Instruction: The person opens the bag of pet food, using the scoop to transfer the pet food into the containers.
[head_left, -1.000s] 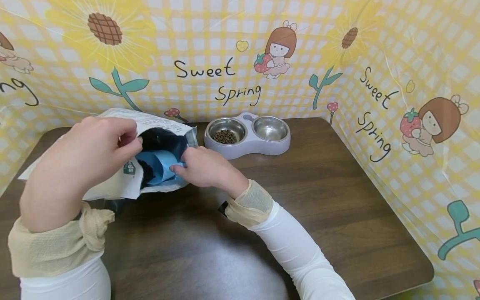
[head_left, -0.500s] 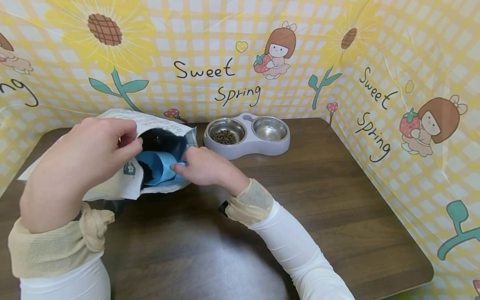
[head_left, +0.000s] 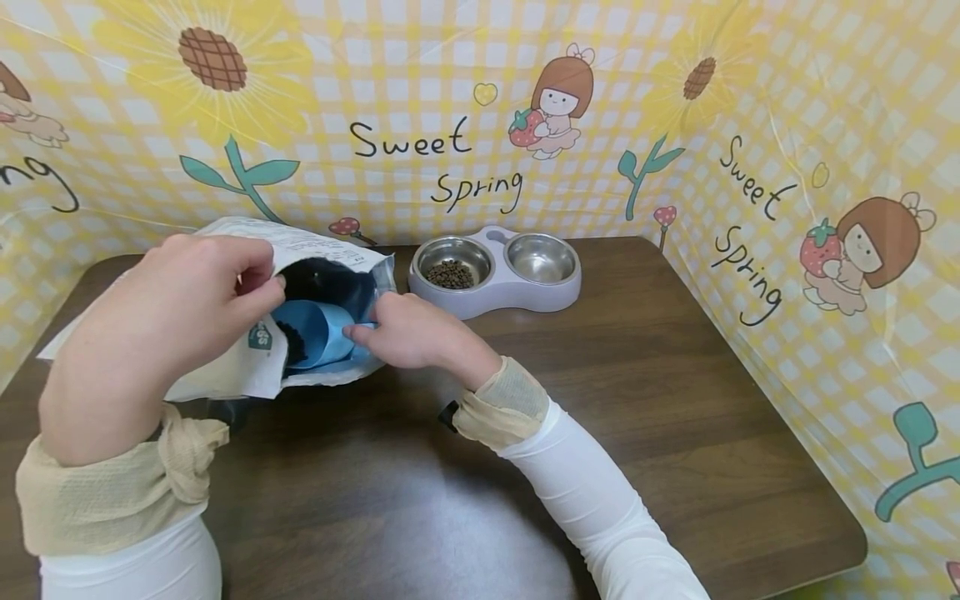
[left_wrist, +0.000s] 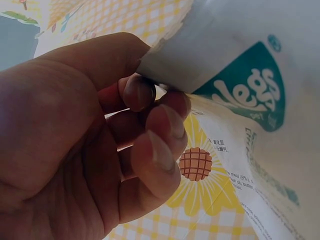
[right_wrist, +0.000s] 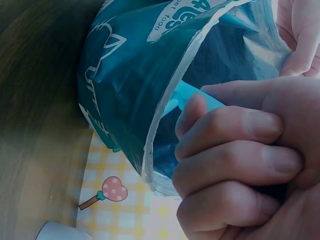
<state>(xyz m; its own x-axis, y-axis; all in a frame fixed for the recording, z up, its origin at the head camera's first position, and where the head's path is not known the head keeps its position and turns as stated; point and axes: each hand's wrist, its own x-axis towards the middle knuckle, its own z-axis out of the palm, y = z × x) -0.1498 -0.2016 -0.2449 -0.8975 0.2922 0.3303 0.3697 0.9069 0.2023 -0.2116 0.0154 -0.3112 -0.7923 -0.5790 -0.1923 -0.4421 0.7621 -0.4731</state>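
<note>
A white and teal pet food bag (head_left: 217, 371) lies on its side at the table's left, its dark mouth turned toward the right. My left hand (head_left: 161, 304) pinches the bag's rim between thumb and finger, as the left wrist view shows with the bag wall (left_wrist: 235, 55) hanging from it. Inside the mouth is a blue scoop (head_left: 333, 337), its cup facing left against dark kibble (head_left: 294, 346). The fingers of my right hand (head_left: 416, 333) curl round the scoop's handle at the bag's opening. In the right wrist view the hand hides most of the scoop (right_wrist: 187, 92).
Behind my right hand stands a lilac double feeder (head_left: 498, 300) with two steel bowls. Brown kibble (head_left: 450, 273) lies in its left bowl; the right bowl (head_left: 542, 258) shows bare metal. A patterned cloth (head_left: 420, 50) closes off the back and right of the wooden table (head_left: 675, 400).
My right hand and the scoop have shifted slightly to the right, and more of the scoop's hollow shows. The left hand and the bag keep their place.
</note>
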